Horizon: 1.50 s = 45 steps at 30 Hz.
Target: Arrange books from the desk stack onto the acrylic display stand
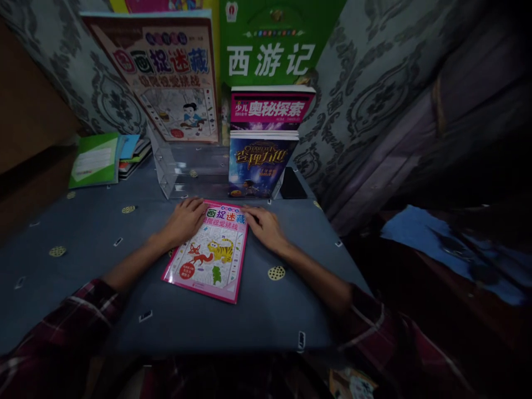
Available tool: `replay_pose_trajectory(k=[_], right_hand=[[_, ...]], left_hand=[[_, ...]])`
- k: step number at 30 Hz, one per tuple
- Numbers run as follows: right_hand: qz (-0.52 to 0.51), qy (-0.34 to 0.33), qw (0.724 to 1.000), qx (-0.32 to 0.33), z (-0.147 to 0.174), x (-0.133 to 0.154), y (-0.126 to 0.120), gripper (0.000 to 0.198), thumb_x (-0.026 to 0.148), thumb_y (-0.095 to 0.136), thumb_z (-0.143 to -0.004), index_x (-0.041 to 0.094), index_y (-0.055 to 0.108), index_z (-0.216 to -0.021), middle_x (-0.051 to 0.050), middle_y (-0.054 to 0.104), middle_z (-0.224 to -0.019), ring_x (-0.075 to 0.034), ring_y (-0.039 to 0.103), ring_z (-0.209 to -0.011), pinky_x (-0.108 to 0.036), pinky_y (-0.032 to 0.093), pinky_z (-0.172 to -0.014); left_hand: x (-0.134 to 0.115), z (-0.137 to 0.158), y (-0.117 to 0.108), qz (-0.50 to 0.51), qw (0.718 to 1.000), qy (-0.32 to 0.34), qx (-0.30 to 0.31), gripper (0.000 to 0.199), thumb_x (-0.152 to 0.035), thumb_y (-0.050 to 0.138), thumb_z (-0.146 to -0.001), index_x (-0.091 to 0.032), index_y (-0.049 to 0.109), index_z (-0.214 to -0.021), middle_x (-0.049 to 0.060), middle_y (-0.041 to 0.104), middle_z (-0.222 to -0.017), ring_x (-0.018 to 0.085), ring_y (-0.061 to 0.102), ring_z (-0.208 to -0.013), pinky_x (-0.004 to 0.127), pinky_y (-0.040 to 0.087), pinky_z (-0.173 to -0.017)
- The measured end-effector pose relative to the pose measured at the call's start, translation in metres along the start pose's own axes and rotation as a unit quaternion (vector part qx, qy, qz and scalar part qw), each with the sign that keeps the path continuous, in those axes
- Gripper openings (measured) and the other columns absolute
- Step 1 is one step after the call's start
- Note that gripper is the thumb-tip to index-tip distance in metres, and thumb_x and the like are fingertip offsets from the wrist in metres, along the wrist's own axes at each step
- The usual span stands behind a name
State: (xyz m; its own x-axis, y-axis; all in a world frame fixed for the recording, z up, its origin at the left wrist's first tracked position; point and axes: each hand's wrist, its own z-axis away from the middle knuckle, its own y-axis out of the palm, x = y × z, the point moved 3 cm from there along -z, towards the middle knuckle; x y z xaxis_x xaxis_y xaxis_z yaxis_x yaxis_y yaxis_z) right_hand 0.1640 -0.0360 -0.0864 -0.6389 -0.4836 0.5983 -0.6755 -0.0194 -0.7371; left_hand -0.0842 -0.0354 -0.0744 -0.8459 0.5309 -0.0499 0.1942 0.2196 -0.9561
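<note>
A pink-bordered children's picture book (211,249) lies closed and face up on the cloth-covered table, a fox and a striped tiger on its cover. At its upper left edge is my left hand (185,219), fingers bent against the book and covering part of the title. My right hand (266,227) has its fingertips on the upper right corner, with the thumb close to the side edge. Between them, both hands hold the top part of the book, its lower half uncovered.
Behind the book stands a clear stepped display rack (189,172). It carries a brown-bordered picture book (178,83), a large green book (270,33), a pink-and-black book (272,108) and a blue book (261,166). A green booklet (95,160) lies left, a dark phone-like slab (293,184) right.
</note>
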Motion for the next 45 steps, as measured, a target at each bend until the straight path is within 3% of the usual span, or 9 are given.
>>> replay_pose_trajectory(k=[4,12,26,33,36,38,41,43,45], right_hand=[[-0.032,0.033,0.999,-0.015,-0.004,-0.006,-0.003,0.036,0.030,0.044,-0.100,0.022,0.069,-0.125,-0.007,0.076,-0.120,-0.025,0.071,-0.107,-0.042,0.055,-0.095],[-0.006,0.008,1.000,0.011,-0.001,-0.003,-0.002,0.038,0.024,0.051,-0.094,0.019,0.065,-0.129,-0.008,0.072,-0.129,-0.026,0.067,-0.115,-0.050,0.047,-0.109],[0.024,0.006,0.999,0.035,0.003,0.002,0.000,0.048,0.036,0.059,-0.091,0.019,0.059,-0.136,-0.009,0.068,-0.136,-0.030,0.063,-0.124,-0.060,0.031,-0.119],[0.075,-0.020,0.994,0.071,0.016,0.016,0.011,0.061,0.045,0.058,-0.093,0.011,0.052,-0.144,-0.020,0.050,-0.154,-0.035,0.037,-0.149,-0.061,0.025,-0.122],[0.105,-0.029,0.991,0.081,0.037,0.030,0.017,0.065,0.053,0.056,-0.095,0.014,0.051,-0.146,-0.021,0.041,-0.160,-0.040,0.027,-0.152,-0.067,0.025,-0.120],[0.119,-0.032,0.989,0.085,0.054,0.041,0.020,0.069,0.059,0.057,-0.093,0.016,0.050,-0.148,-0.021,0.036,-0.162,-0.043,0.025,-0.152,-0.068,0.025,-0.119],[0.125,-0.038,0.987,0.098,0.078,0.055,0.023,0.075,0.063,0.057,-0.092,0.019,0.047,-0.151,-0.021,0.031,-0.164,-0.044,0.024,-0.152,-0.068,0.026,-0.120],[0.124,-0.045,0.986,0.098,0.088,0.060,0.024,0.078,0.065,0.060,-0.089,0.021,0.046,-0.152,-0.020,0.031,-0.165,-0.044,0.025,-0.152,-0.068,0.027,-0.120],[0.122,-0.049,0.986,0.099,0.092,0.062,0.024,0.080,0.065,0.063,-0.088,0.022,0.045,-0.153,-0.019,0.031,-0.165,-0.043,0.025,-0.152,-0.067,0.027,-0.120]], left_hand=[[-0.020,-0.012,0.000,0.018,0.997,0.068,0.018,0.039,-0.027,0.043,-0.101,-0.022,0.061,-0.135,0.014,0.061,-0.132,0.031,0.050,-0.130,0.053,0.041,-0.108],[-0.063,-0.005,-0.001,0.148,0.969,0.196,0.042,0.036,-0.037,0.046,-0.104,-0.031,0.064,-0.134,0.011,0.055,-0.142,0.028,0.046,-0.134,0.052,0.037,-0.113],[-0.108,0.074,-0.047,0.289,0.915,0.219,0.176,0.040,-0.025,0.062,-0.094,-0.048,0.067,-0.126,-0.002,0.055,-0.149,0.028,0.044,-0.143,0.057,0.021,-0.125],[-0.111,0.081,-0.049,0.303,0.910,0.218,0.178,0.038,-0.022,0.061,-0.092,-0.044,0.071,-0.122,0.001,0.056,-0.150,0.029,0.043,-0.144,0.060,0.020,-0.125],[-0.099,0.075,-0.051,0.404,0.886,0.173,0.148,0.031,-0.026,0.054,-0.096,-0.034,0.075,-0.117,0.006,0.071,-0.126,0.026,0.058,-0.128,0.052,0.038,-0.117],[-0.080,0.069,-0.049,0.439,0.890,0.092,0.078,0.032,-0.028,0.048,-0.100,-0.026,0.075,-0.117,0.009,0.075,-0.111,0.024,0.065,-0.114,0.044,0.050,-0.105],[-0.043,0.061,-0.038,0.317,0.947,-0.045,-0.039,0.036,-0.031,0.048,-0.099,-0.021,0.068,-0.127,0.012,0.070,-0.123,0.027,0.061,-0.118,0.048,0.048,-0.106],[-0.025,0.059,-0.026,0.214,0.969,-0.109,-0.056,0.046,-0.035,0.052,-0.096,-0.019,0.059,-0.138,0.014,0.065,-0.134,0.033,0.055,-0.129,0.055,0.041,-0.112],[-0.016,0.056,-0.015,0.188,0.972,-0.134,-0.047,0.052,-0.037,0.054,-0.094,-0.017,0.054,-0.142,0.016,0.062,-0.139,0.035,0.052,-0.133,0.056,0.039,-0.114]])
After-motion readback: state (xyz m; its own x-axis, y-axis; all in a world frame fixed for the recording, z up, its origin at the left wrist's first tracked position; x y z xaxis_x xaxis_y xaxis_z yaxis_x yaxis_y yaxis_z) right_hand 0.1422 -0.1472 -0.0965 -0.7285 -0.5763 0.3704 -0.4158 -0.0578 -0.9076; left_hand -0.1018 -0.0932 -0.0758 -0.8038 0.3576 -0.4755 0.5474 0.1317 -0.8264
